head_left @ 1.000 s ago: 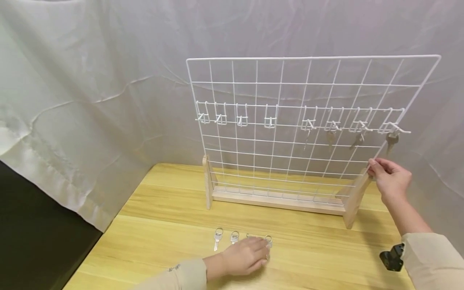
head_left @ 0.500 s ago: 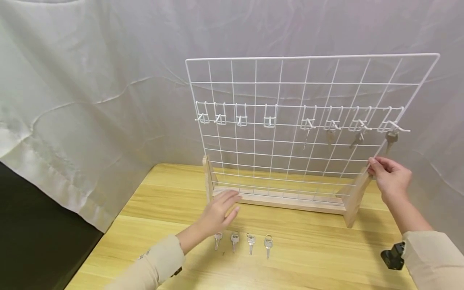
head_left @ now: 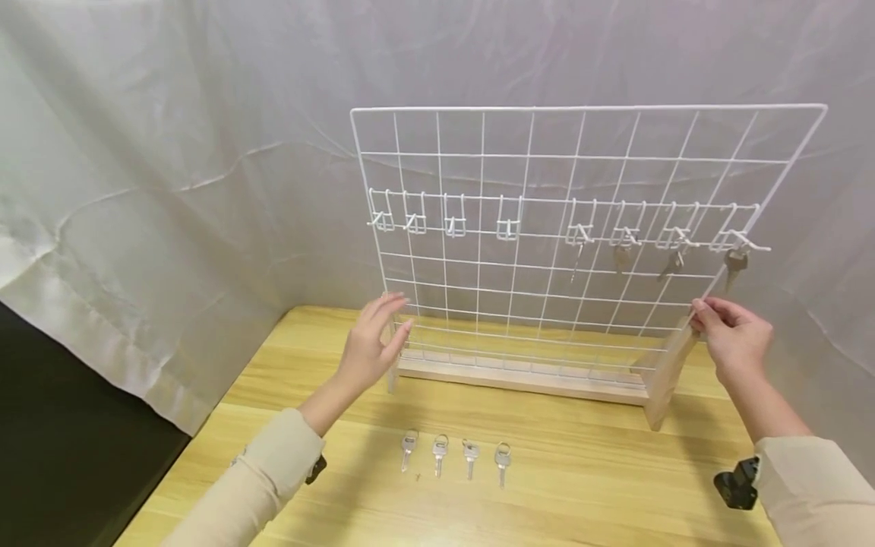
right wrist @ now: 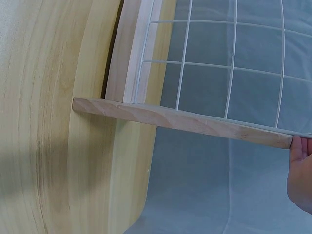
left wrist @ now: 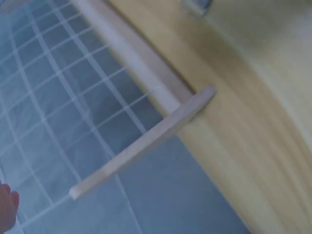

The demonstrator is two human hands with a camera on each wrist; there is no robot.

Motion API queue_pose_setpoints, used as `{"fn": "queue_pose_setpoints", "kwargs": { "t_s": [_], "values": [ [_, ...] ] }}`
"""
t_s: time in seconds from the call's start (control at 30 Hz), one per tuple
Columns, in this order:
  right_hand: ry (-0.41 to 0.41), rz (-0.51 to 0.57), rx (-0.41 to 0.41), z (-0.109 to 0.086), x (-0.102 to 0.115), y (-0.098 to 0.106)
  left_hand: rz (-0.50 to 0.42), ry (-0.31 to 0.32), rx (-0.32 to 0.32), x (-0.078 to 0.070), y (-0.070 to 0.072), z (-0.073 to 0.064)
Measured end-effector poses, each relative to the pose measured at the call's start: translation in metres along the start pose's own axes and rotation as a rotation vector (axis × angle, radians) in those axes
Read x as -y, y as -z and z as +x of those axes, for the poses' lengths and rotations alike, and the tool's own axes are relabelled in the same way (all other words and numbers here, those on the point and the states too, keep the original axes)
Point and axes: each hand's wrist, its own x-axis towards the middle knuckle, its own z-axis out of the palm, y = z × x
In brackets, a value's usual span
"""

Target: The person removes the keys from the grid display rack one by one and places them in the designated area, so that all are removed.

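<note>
A white wire grid rack (head_left: 507, 292) stands upright on a wooden base (head_left: 522, 384). My left hand (head_left: 365, 346) is beside its left wooden upright (left wrist: 141, 144), fingers loosely extended and holding nothing; in the left wrist view it shows apart from the upright's end. With thumb and fingers my right hand (head_left: 738, 338) pinches the grid's right edge, just at the top of the right wooden upright (right wrist: 185, 123). Several silver keys with rings, among them a leftmost key (head_left: 408, 448) and a rightmost key (head_left: 502, 460), lie in a row on the table.
White hooks line the grid; several on the right carry hanging keys, such as the far-right key (head_left: 736, 260). Left hooks, like this hook (head_left: 414, 223), hold nothing. A tiny scrap (head_left: 418, 477) lies near the keys on the wooden table (head_left: 581, 486). Grey curtain (head_left: 205, 152) surrounds it.
My left hand has lifted off the row of keys and moved up and left to the rack's left upright, uncovering the keys. The right hand has kept its grip on the rack.
</note>
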Motion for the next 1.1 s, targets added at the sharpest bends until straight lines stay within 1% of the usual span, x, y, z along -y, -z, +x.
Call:
{"fn": "queue_pose_setpoints", "kwargs": {
  "t_s": [0.07,0.13,0.3,0.37,0.47,0.53,0.63,0.7,0.8,0.9,1.0,1.1],
  "values": [
    [-0.003,-0.005,0.004,0.001,0.001,0.000,-0.029,0.102,-0.035,0.002,0.003,0.011],
    [-0.005,-0.012,0.006,0.001,0.001,0.000,-0.068,0.226,-0.059,0.005,0.003,0.022],
    [0.005,0.005,0.022,0.002,-0.001,0.002,-0.185,0.550,-0.129,0.012,-0.005,0.042],
    [0.015,0.017,0.026,0.003,-0.001,0.002,-0.244,0.663,-0.149,0.016,-0.009,0.050],
    [0.031,0.015,0.023,0.003,-0.001,0.002,-0.350,0.806,-0.151,0.021,-0.014,0.060],
    [0.036,-0.002,0.025,0.002,-0.001,0.003,-0.426,0.882,-0.153,0.026,-0.016,0.064],
    [0.040,-0.026,0.034,0.001,-0.002,0.003,-0.492,0.957,-0.171,0.029,-0.017,0.069],
    [0.039,-0.036,0.036,-0.001,-0.003,0.003,-0.502,0.999,-0.182,0.029,-0.016,0.071],
    [0.038,-0.036,0.028,-0.003,-0.005,0.005,-0.500,1.024,-0.194,0.026,-0.014,0.073],
    [0.035,-0.012,0.051,-0.004,-0.005,0.008,-0.502,1.037,-0.190,0.027,-0.012,0.075],
    [0.026,0.030,0.117,-0.005,-0.003,0.010,-0.522,1.048,-0.193,0.028,-0.012,0.077],
    [0.004,0.078,0.172,-0.006,0.001,0.011,-0.520,1.048,-0.203,0.030,-0.012,0.079]
  ]
}}
